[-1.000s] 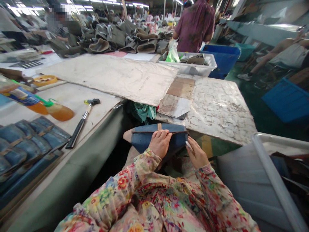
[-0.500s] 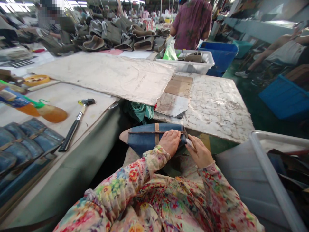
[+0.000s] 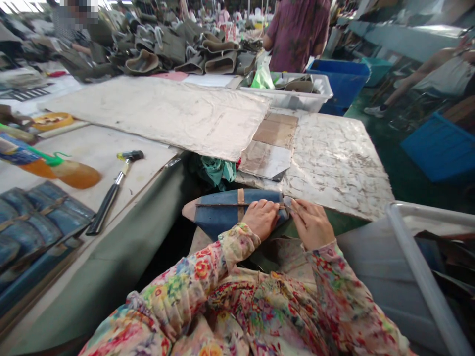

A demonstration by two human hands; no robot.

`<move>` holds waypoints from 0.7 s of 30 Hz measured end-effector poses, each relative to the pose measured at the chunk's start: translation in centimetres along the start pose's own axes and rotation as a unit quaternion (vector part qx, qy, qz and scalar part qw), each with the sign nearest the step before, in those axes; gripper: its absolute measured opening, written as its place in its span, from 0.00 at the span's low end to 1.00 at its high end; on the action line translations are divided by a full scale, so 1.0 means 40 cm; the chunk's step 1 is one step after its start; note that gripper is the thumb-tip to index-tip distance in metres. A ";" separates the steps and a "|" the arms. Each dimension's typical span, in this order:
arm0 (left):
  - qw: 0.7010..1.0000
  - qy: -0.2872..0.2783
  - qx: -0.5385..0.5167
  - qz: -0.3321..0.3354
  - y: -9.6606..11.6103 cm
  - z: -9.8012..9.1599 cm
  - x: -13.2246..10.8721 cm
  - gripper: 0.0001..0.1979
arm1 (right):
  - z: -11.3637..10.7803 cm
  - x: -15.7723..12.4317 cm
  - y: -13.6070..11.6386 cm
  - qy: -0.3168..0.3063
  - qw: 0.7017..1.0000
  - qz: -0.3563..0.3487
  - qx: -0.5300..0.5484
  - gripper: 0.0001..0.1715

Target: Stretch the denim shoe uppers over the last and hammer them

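Note:
A blue piece (image 3: 218,212) with a tan tip and a tan cross strap lies over my lap, below the table edge. My left hand (image 3: 261,217) presses on its right part, fingers together over the long seam. At its right end, my right hand (image 3: 309,220) is closed with thumb and fingers around a small pale object (image 3: 288,201), too small to name. That object touches the end of the piece. More blue pieces (image 3: 40,212) lie on the table at the left, near a hammer (image 3: 115,193) with a black handle.
Bottles of orange liquid (image 3: 76,172) lie on the left table. Ahead is a white board (image 3: 166,113). A grey bin (image 3: 404,247) stands close by my right arm. A person in a purple top (image 3: 297,34) is beyond the table, near blue bins (image 3: 339,79).
My right hand has moved slightly up and right, and the small pale object is now at the top of the piece's right end. My left hand stays on the piece.

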State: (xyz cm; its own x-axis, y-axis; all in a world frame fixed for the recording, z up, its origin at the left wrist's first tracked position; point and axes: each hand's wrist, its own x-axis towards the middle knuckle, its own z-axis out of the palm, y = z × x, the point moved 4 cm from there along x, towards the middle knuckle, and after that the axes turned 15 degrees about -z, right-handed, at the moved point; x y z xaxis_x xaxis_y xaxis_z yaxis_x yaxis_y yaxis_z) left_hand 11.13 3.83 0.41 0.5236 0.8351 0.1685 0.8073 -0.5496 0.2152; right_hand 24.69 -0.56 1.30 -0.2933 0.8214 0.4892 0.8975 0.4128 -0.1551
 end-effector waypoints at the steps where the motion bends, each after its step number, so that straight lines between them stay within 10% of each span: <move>1: 1.000 0.003 -0.005 -0.004 -0.006 -0.002 -0.005 0.17 | 0.002 0.003 -0.006 -0.002 1.000 -0.007 0.005 0.20; 21: 0.993 0.078 0.023 -0.082 -0.149 -0.061 -0.103 0.15 | 0.100 0.079 -0.172 -0.040 0.994 -0.079 0.063 0.20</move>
State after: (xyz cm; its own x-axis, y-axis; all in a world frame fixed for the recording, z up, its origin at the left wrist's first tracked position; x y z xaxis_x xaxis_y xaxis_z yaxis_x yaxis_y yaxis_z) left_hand 3.51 3.62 0.76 0.3383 0.8974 0.2831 0.8915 -0.4020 0.2088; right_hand 16.26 0.77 0.47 -0.4574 0.7691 0.4463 0.7910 0.5813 -0.1911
